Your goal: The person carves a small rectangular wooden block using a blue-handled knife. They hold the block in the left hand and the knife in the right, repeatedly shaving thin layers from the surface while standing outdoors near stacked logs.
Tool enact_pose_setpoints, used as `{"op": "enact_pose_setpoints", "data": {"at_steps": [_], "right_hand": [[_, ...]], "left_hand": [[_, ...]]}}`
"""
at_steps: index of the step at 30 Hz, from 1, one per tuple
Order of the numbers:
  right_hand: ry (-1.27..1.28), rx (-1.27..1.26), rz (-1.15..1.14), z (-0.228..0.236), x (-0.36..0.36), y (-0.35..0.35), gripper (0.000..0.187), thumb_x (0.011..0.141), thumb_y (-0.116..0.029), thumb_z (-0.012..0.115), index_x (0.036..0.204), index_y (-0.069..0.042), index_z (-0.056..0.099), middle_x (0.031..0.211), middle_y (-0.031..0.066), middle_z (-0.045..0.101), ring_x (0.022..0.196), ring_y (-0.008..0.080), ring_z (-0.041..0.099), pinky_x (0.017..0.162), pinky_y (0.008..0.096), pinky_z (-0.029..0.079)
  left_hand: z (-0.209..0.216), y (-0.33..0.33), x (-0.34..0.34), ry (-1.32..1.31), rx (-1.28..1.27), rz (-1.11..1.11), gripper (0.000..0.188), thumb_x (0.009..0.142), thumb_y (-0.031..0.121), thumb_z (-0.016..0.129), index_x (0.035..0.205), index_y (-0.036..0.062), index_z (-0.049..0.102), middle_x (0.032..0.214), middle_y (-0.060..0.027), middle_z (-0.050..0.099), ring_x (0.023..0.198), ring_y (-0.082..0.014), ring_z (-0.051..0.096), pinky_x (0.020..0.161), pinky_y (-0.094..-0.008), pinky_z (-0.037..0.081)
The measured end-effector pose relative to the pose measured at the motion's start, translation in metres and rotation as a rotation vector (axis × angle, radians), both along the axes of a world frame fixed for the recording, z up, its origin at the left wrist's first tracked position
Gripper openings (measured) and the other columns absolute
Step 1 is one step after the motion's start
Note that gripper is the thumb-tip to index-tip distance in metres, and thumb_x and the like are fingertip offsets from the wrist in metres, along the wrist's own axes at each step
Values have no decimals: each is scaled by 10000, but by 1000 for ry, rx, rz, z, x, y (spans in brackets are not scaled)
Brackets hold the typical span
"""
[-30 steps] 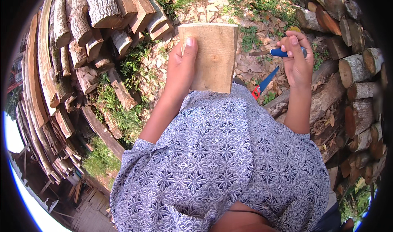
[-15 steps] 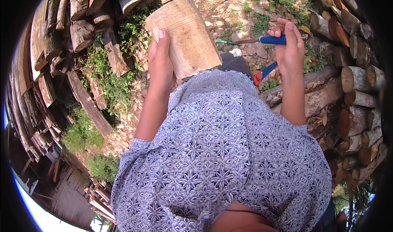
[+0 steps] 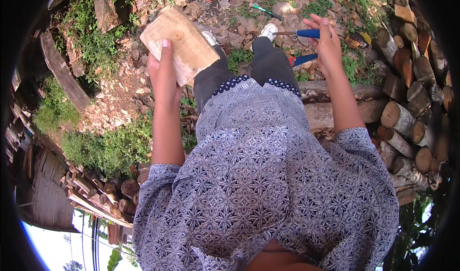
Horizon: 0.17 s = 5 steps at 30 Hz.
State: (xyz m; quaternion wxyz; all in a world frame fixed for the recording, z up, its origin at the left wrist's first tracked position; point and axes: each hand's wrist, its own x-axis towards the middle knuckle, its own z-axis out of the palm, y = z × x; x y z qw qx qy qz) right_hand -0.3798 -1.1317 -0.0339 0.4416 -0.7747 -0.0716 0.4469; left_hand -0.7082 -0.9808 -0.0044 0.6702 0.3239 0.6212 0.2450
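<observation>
My left hand (image 3: 162,70) grips a thick, pale wooden block (image 3: 178,40) by its near left edge, thumb lying on the broad upper face. The block is tilted, in front of my left thigh. On the right, my right hand (image 3: 328,48) is raised and pinches the blue handle of a tool (image 3: 308,33). Its slim metal shaft (image 3: 284,33) points left toward my shoe, and the shape of its tip is hard to make out. The tool and the block are apart. Below the tool shows a blue and red object (image 3: 303,60), its kind unclear.
A slim green and dark object (image 3: 266,11) lies among dry leaves beyond my shoes (image 3: 269,30). Cut logs (image 3: 401,118) are stacked at the right, beside a long log (image 3: 342,114). Plants (image 3: 98,146) and a plank (image 3: 61,72) lie left, with more stacked wood (image 3: 103,197) lower left.
The view has shifted, and both shoes now show. My left hand and the block appear lower and farther left. Both hands keep their hold, and the tool's shaft still points left.
</observation>
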Motion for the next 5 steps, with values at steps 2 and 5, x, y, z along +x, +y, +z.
{"op": "enact_pose_setpoints", "data": {"at_steps": [2, 5], "right_hand": [[12, -41, 125, -41, 18, 22, 559, 1052, -530, 446, 1307, -60, 610, 1188, 66, 707, 1064, 114, 590, 950, 294, 432], [43, -110, 254, -96, 40, 44, 562, 1053, -523, 447, 1325, -53, 594, 1177, 59, 711, 1055, 110, 594, 951, 303, 437]], "left_hand": [[-32, -4, 6, -61, -87, 230, 658, 1026, 452, 528, 1464, -17, 379, 1394, -194, 543, 1259, -334, 576, 1026, -443, 512], [-76, -10, 15, -145, -193, 364, 713, 1031, 541, 466, 1513, 30, 347, 1487, -169, 485, 1319, -324, 531, 1129, -454, 405]]}}
